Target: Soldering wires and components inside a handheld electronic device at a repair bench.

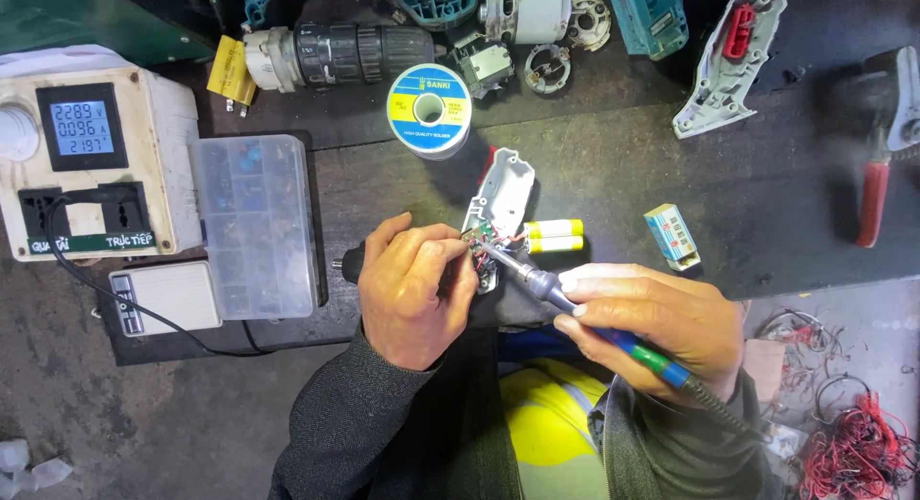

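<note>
Right hand [661, 327] wrapped around a soldering iron [565, 303], tip down on the small circuit board [476, 243] inside a grey housing half [500, 208] near the middle of the workbench [613, 164]. Left hand [412, 289] pinched shut at the board's edge, probably on solder wire, can't tell for sure. Could easily bridge pads or scorch those red leads, fingertips sitting really close to the hot tip. Two yellow cells [554, 235] touching the housing, so a slip might short them. Solder spool [429, 109] just behind, clear parts box [257, 222] toward the left edge, nothing really blocking.
</note>
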